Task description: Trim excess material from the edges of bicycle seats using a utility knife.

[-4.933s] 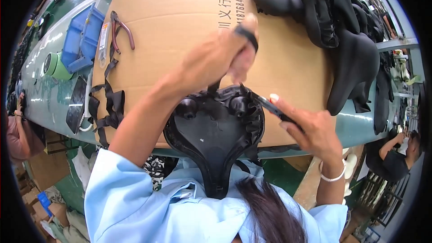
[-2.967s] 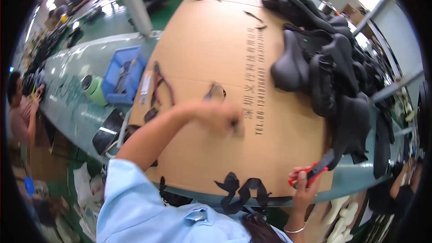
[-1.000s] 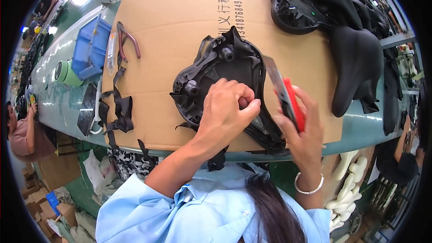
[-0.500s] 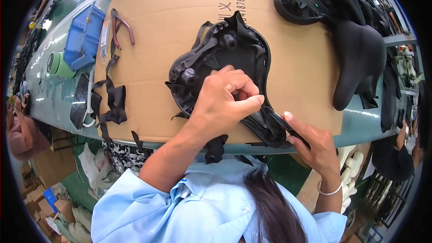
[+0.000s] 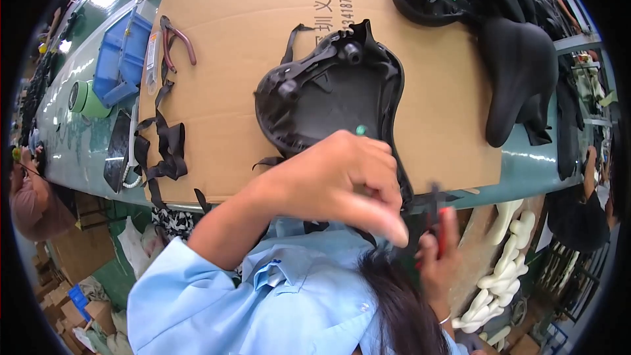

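Black moulded saddle shell [image 5: 332, 95] lies underside up on the cardboard sheet [image 5: 243, 39] that covers the green table [image 5: 72, 138], near the front edge, its narrow end toward the person. Left hand [image 5: 338, 187] sits over that near end, fingers curled down and pressed together at the shell's rim; what exactly the fingertips pinch is hidden under the knuckles, probably the cover edge or a strap end. Right hand [image 5: 437, 256] hangs below the table edge, closed around a red-handled cutter [image 5: 439, 223] whose dark blades point up toward the shell. Handling judgement: the shell looks like rigid plastic with ribs and bosses, light for its bulk, stiff enough to lift by one edge without sagging. The rim is thin and glossy, so likely slick; the ribbed inner web or the wide rear corners should give a surer hold than the nose. The loose fabric skirt around the edge is soft and will give way if pulled alone. Not fragile, but the blades are close to it. Around: loose black webbing straps [image 5: 164, 151] at the cardboard's left edge, red-handled pliers [image 5: 174, 36] beyond them, a blue parts bin [image 5: 121, 59] and a green tape roll [image 5: 82, 98] on the table, finished black saddles [image 5: 519, 72] stacked at right. Another person's arm shows at the far left edge.
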Demonstrator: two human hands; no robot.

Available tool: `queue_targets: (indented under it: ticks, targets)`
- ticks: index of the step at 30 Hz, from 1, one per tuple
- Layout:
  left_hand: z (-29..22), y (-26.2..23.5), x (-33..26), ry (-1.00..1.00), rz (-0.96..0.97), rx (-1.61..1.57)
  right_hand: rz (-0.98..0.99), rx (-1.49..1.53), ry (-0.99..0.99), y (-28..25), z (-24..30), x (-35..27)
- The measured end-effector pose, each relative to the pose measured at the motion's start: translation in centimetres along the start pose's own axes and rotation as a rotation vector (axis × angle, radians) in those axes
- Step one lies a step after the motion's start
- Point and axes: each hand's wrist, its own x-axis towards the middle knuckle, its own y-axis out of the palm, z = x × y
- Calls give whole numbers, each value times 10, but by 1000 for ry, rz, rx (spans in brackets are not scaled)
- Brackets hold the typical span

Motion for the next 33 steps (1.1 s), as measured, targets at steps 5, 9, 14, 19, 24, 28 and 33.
queue_targets:
  ticks: [5,9,14,19,24,28,33]
  targets:
    - [-2,-18,-11,-117,-91,889,-89,-28,-224,3,0,22]
    - [1,-17,-10,-203,-110,823,197,-297,-576,2,22,40]
    - [6,-18,-8,-212,-197,779,185,-630,-654,10,43,59]
    - [7,-17,-8,-262,-220,770,284,-742,-648,-4,58,62]
    - [-3,-4,-6,-419,-235,771,333,-847,-524,-56,46,69]
    - [13,6,25,-399,-54,888,18,250,-6,-28,38,56]
    - [25,-16,44,-546,-172,428,375,634,398,2,50,52]
